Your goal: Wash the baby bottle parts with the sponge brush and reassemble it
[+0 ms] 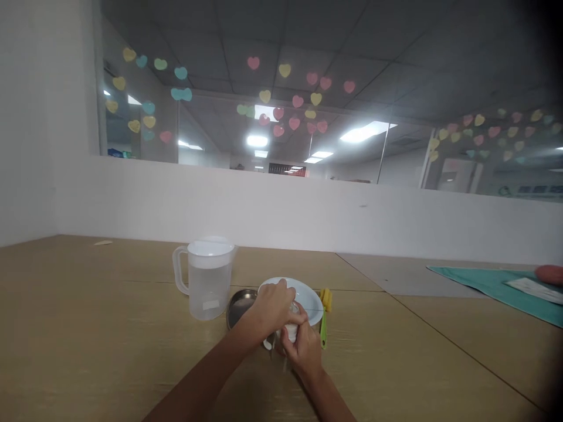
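Both of my hands are closed around a small white container (pixel 290 333) above the front of a white plate (pixel 313 296). My right hand (pixel 307 350) wraps its body from the right and below. From above, my left hand (pixel 273 306) has its fingers curled over the top, where a bit of something clear shows. My fingers hide most of the container, so its exact kind cannot be made out. Left of the plate lies a round metal dish (pixel 240 305), partly behind my left wrist. Under that hand shows the white end of a small utensil (pixel 268 344).
A translucent pitcher (pixel 210 287) stands left of the dish. Right of the plate is a yellow-headed brush (pixel 325 302) with a green handle. A teal cloth (pixel 479 281) with a paper and a reddish object lies far right. A white wall (pixel 281 211) borders the table's back.
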Demonstrator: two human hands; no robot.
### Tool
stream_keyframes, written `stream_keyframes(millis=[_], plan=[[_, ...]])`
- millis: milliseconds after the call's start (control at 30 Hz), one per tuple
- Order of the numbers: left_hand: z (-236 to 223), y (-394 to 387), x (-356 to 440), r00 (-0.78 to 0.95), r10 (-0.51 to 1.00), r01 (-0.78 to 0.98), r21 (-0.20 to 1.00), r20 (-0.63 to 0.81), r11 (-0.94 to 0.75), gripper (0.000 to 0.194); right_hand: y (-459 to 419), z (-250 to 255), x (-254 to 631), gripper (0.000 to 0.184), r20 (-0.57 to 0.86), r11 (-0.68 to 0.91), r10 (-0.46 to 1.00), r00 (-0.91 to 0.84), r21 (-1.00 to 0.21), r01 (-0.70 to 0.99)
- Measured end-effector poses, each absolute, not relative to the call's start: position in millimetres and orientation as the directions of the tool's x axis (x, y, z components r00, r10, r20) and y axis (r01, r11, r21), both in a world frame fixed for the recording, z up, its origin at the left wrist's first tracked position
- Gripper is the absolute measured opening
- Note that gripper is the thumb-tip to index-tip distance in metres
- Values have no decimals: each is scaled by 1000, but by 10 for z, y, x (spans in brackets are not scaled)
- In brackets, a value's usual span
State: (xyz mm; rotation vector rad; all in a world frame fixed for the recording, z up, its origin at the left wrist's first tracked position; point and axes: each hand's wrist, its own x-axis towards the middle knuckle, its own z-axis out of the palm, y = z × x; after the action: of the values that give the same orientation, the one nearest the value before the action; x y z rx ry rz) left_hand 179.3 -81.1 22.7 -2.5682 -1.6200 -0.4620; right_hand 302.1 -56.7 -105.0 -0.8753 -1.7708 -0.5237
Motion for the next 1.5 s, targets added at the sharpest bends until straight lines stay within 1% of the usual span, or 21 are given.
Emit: stream_keyframes(millis=[100,200,267,300,367,433,500,567,633,700,800,867,967,1033,1100,1200,1267,1300,1367,1500], plan=[[211,-844,1760,421,862,883,90,282,-461,44,-574,-1045,3032,58,919,643,337,-204,-67,763],[210,-846,1725,459,865,868,107,204,-486,43,-581,-1040,3040,60,894,644,404,-195,-127,754],[246,-851,1706,465,863,863,117,197,-492,40,-578,-1038,3048,60,888,637,426,-170,-162,754],[280,-862,1692,463,858,859,128,223,-496,38,-572,-1038,3053,58,891,631,428,-154,-173,756],[375,-908,1644,440,837,840,180,326,-512,36,-556,-1041,3068,53,901,619,415,-124,-180,764],[480,-969,1570,394,794,803,246,464,-542,36,-542,-1044,3078,47,914,614,389,-115,-164,772],[552,-1002,1487,334,747,772,288,575,-567,35,-542,-1043,3076,43,922,618,362,-136,-128,776],[552,-961,1427,307,727,754,309,615,-580,36,-557,-1033,3060,40,924,618,347,-157,-100,779],[459,-839,1409,328,743,745,324,584,-583,37,-580,-1014,3038,37,925,617,342,-168,-86,782],[285,-668,1432,376,777,755,320,504,-573,37,-600,-994,3024,35,926,618,335,-172,-78,783],[-35,-427,1487,422,855,821,273,302,-501,43,-610,-979,3025,34,926,618,338,-171,-81,782],[-207,-320,1503,487,855,798,307,178,-518,45,-607,-978,3034,33,921,619,349,-175,-87,781],[-308,-249,1481,562,822,740,387,94,-550,49,-601,-976,3046,31,914,627,363,-180,-96,773],[-263,-257,1456,589,805,719,408,72,-563,51,-600,-970,3047,30,912,635,366,-183,-101,766],[-152,-308,1436,606,791,688,443,84,-575,49,-601,-966,3045,30,912,642,368,-182,-108,759],[57,-447,1427,639,757,576,566,138,-589,44,-602,-967,3043,35,908,640,393,-144,-157,752],[168,-547,1434,706,695,485,625,133,-612,43,-600,-975,3041,41,904,633,414,-101,-206,746],[204,-590,1442,742,659,457,626,124,-632,43,-597,-980,3041,42,904,632,420,-85,-224,742],[236,-649,1467,769,628,459,579,121,-674,45,-586,-994,3040,44,904,633,423,-61,-247,734],[207,-678,1535,705,686,564,445,180,-696,44,-552,-1027,3049,47,889,634,457,-17,-313,708]])
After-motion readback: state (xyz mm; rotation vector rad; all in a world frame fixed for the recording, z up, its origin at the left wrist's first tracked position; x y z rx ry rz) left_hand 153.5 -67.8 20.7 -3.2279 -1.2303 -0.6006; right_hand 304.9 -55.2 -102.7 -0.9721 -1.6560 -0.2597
